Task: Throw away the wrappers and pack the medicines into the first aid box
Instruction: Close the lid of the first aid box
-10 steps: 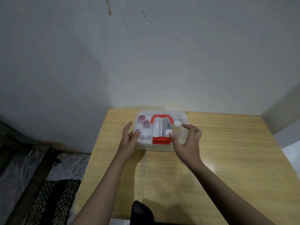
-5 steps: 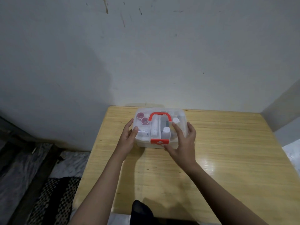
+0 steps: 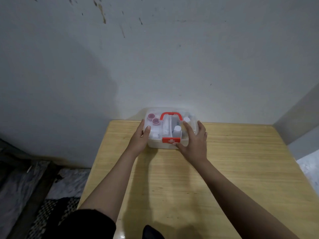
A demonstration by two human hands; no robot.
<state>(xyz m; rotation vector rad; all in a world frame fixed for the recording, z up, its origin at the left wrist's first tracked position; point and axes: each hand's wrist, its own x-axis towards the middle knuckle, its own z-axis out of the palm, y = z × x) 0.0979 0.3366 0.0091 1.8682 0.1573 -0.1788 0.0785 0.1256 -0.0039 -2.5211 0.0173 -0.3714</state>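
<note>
A clear plastic first aid box (image 3: 156, 143) with a red handle (image 3: 170, 115) and a red latch bearing a white cross (image 3: 171, 140) stands at the far edge of the wooden table (image 3: 224, 169), against the wall. Its lid is down. Through the lid I see two pink-capped jars (image 3: 153, 118) and white bottles (image 3: 177, 130). My left hand (image 3: 139, 138) grips the box's left side, thumb on the lid. My right hand (image 3: 194, 139) lies flat on the lid's right part, thumb by the latch.
A grey stained wall (image 3: 155, 57) rises right behind the box. Left of the table, the floor holds a crumpled grey sheet (image 3: 15, 187) and a black-and-white patterned mat (image 3: 46, 214). A dark object (image 3: 151, 232) sits at the table's near edge.
The box has slid away from me to the table's far edge by the wall. My right hand went from curled at the latch to flat on the lid. The left hand kept its hold.
</note>
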